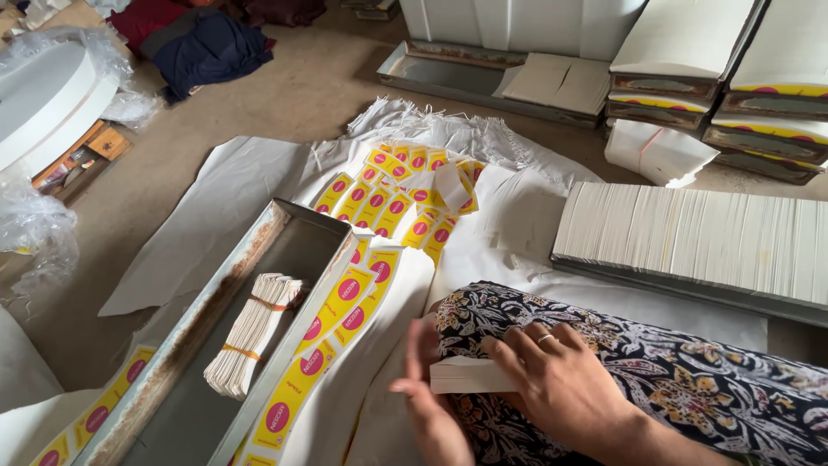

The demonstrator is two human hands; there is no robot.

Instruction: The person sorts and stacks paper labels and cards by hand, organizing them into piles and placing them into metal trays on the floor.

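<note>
Both hands low over lap, on black floral-print cloth (690,380). Right hand (561,380) palm down, fingers curled over small stack of white paper cards (461,375), ring on one finger. Left hand (431,406) edge-on, fingers straight, pressed against stack's left end. Stack squeezed between them. Just left on floor: long rusty grey metal tray (207,319) with banded bundle of white cards (250,332), glossy yellow labels with pink circles (345,302) draped along its rim.

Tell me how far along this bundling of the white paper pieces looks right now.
Done: one banded bundle lies in the metal tray. In hand: the left hand and right hand hold a small white stack over the patterned lap, with no band visible on it. Left, as it seems: a long row of white pieces sits unbanded, and yellow labels lie spread on the white sheet.
</note>
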